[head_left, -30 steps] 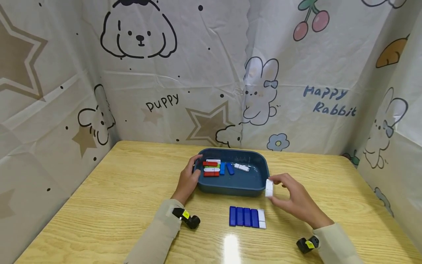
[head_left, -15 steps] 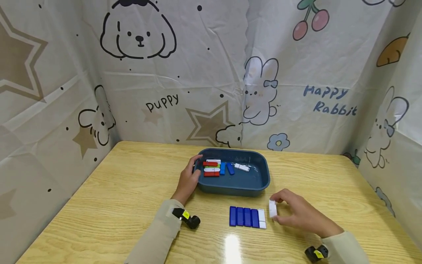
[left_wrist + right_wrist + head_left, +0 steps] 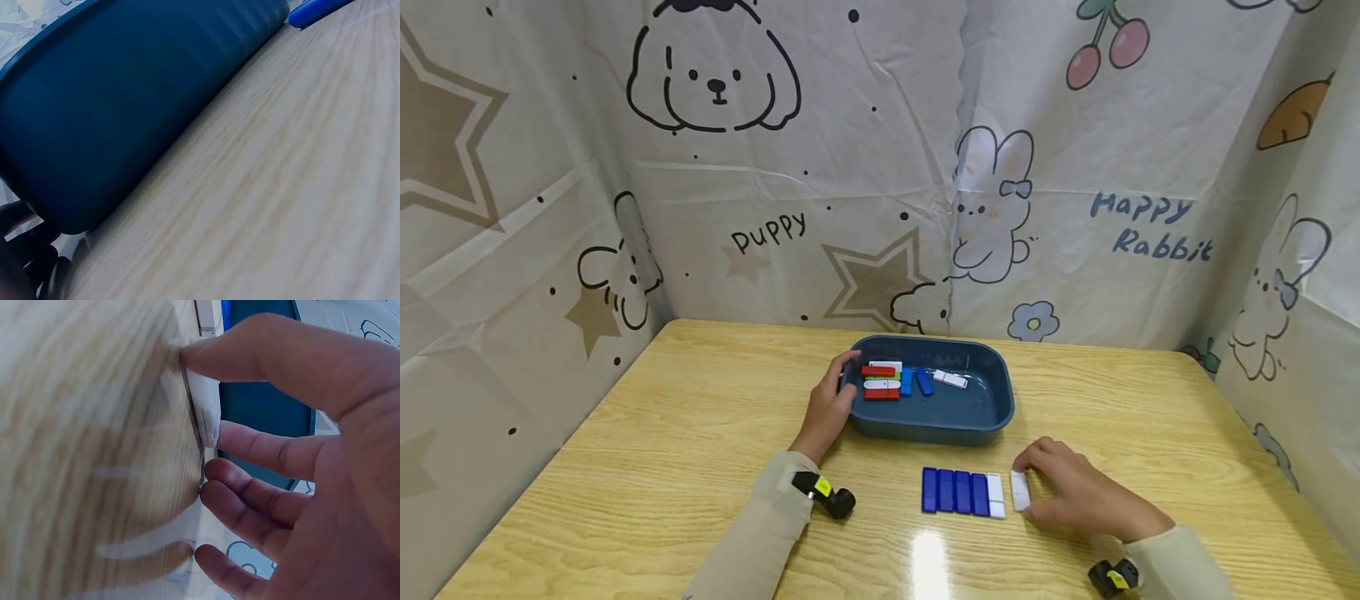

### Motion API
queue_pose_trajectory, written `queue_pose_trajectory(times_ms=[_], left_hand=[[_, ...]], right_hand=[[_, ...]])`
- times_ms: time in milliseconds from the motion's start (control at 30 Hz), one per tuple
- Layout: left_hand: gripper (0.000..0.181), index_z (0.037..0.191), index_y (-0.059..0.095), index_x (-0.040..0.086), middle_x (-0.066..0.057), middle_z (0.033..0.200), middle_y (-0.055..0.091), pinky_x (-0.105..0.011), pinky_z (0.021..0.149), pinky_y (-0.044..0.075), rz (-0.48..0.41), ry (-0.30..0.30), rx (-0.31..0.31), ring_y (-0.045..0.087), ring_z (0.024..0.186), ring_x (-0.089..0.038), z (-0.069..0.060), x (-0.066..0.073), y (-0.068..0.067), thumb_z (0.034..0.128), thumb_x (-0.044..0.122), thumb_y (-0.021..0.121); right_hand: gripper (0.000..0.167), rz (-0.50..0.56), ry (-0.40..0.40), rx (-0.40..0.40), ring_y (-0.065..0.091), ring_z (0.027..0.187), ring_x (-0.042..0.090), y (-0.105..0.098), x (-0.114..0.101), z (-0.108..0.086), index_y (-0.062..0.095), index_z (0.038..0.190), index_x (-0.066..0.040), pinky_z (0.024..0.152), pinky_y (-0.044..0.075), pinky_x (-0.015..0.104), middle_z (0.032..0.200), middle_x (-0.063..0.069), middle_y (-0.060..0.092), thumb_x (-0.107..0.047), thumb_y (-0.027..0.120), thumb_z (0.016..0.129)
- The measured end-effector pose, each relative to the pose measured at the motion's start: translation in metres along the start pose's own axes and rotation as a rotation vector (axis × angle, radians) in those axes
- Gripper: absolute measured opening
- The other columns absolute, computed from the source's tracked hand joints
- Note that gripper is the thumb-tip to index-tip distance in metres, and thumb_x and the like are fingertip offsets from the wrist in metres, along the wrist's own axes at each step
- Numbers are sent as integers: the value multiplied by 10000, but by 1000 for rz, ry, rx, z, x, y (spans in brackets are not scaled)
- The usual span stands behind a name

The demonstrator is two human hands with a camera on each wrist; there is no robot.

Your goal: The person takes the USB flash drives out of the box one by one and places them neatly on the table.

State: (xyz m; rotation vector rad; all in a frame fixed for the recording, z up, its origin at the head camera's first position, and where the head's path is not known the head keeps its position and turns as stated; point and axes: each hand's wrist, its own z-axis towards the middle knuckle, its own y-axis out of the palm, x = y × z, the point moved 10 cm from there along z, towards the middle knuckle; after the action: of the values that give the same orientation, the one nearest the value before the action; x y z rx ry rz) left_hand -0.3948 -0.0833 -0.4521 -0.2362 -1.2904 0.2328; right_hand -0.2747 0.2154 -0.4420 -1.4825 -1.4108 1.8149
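Observation:
My right hand pinches a white USB flash drive by its two ends, thumb at the near end. In the right wrist view this flash drive lies at the table surface, the other fingers loosely bent beside it. Just left of it, a little apart, is a side-by-side row of several blue flash drives ending in a white one. My left hand grips the left end of a dark blue plastic tub; some of its fingers are hidden behind the tub wall.
Inside the tub, red, green and white sticks lie stacked at the left. Two blue sticks and a white stick lie separately toward the middle. A printed curtain surrounds the wooden table.
My right hand has brought the white flash drive from beside the tub's right corner toward me, then down onto the table right of the row. The left hand and tub have stayed put.

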Motion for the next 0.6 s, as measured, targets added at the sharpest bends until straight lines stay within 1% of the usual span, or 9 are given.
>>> queue_pose_trajectory(times_ms=[167, 367, 433, 600], left_hand=[[523, 1393, 457, 220, -85, 1463, 436, -502, 1084, 311, 30, 17, 2, 421, 1315, -264, -1, 1, -1, 901, 43, 431], [530, 1395, 466, 213, -79, 1461, 441, -506, 1091, 294, 52, 50, 12, 400, 1335, -252, -1, 4, -4, 893, 44, 452], [529, 1394, 466, 219, -67, 1463, 440, -500, 1092, 294, 47, 51, 11, 398, 1336, -242, -1, 4, -3, 893, 51, 451], [532, 1389, 470, 236, -44, 1457, 446, -484, 1086, 308, 40, 48, 10, 414, 1321, -217, -1, 2, -2, 889, 57, 444]], right_hand=[[409, -16, 9, -3, 479, 1064, 209, 2, -1, 0, 621, 1076, -205, 921, 400, 510, 1147, -17, 526, -340, 798, 732], [413, -7, -24, -1, 470, 1111, 226, 5, -5, 1, 619, 1072, -230, 940, 376, 540, 1164, -29, 525, -355, 804, 724], [415, -2, -37, -2, 468, 1114, 224, 6, -6, 1, 615, 1071, -233, 941, 371, 539, 1164, -35, 526, -359, 804, 724], [422, 3, -26, -14, 461, 1111, 215, 9, -5, 3, 607, 1069, -250, 941, 367, 532, 1170, -52, 519, -391, 803, 722]])
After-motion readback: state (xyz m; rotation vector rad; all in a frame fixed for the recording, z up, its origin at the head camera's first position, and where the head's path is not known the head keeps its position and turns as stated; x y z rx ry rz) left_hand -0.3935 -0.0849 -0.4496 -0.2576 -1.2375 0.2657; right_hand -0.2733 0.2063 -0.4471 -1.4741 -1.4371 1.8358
